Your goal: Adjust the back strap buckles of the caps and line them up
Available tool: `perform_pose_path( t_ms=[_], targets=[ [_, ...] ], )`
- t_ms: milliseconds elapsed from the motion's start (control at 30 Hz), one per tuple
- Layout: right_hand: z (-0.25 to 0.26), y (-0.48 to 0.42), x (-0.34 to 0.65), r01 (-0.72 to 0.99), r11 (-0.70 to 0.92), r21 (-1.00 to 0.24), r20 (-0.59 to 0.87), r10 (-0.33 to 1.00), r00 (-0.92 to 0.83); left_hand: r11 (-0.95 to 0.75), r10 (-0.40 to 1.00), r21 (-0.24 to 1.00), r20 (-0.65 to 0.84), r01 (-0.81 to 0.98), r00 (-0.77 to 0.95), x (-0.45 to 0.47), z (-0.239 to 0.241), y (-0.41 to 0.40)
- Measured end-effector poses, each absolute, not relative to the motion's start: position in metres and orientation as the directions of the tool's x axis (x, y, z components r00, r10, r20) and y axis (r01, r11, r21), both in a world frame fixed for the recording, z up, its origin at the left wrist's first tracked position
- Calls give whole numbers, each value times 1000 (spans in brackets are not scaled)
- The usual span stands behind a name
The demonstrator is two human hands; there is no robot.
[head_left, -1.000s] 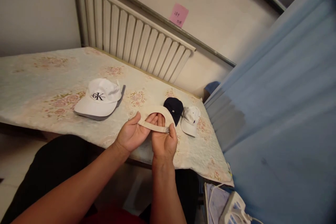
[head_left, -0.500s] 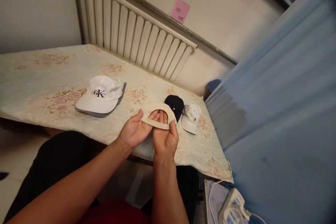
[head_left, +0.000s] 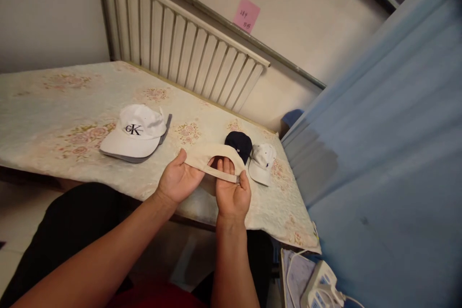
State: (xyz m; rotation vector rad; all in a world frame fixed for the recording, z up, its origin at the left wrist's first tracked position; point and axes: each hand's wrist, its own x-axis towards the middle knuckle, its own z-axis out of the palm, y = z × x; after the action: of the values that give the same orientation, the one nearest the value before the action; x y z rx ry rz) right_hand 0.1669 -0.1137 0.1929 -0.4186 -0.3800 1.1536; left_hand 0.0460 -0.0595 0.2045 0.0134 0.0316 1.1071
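I hold a beige cap (head_left: 202, 156) by its back, just above the near edge of the table. My left hand (head_left: 178, 180) grips the left side of the cap's rear opening, thumb on top. My right hand (head_left: 233, 195) pinches the adjustable strap (head_left: 220, 175) at its right end near a small buckle, with two fingers poking up through the opening. A navy cap (head_left: 240, 143) and a small white cap (head_left: 263, 162) lie just beyond my hands. A larger white cap with a black logo (head_left: 135, 132) rests to the left on the table.
A floral cloth covers the table (head_left: 54, 125). A ribbed radiator (head_left: 180, 53) runs along the wall behind, with a pink note (head_left: 246, 15) above it. A blue curtain (head_left: 390, 154) hangs at the right. A white device with a cable (head_left: 319, 288) sits low on the right.
My hands have spread a little apart along the strap; the left moved left, the right shifted slightly right and down. The cap's back opening looks wider.
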Motion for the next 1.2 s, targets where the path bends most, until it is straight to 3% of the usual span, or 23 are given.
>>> perform_pose_path(
  t_ms=[267, 467, 667, 967, 1200],
  targets=[
    [195, -116, 168, -761, 400, -510, 95, 906, 413, 516, 855, 34, -76, -856, 513, 57, 205, -63],
    [197, -118, 141, -550, 525, -649, 229, 825, 517, 581, 813, 76, -87, -810, 575, 74, 207, -81],
    [184, -116, 136, -388, 440, -810, 128, 778, 615, 681, 732, 122, -79, -722, 677, 85, 200, -97],
    [186, -112, 152, -436, 520, -735, 126, 736, 665, 570, 821, 87, -102, -817, 561, 81, 195, -80],
    [189, -116, 168, -529, 509, -679, 137, 796, 590, 512, 855, 32, -118, -858, 505, 72, 192, -65]
  ],
)
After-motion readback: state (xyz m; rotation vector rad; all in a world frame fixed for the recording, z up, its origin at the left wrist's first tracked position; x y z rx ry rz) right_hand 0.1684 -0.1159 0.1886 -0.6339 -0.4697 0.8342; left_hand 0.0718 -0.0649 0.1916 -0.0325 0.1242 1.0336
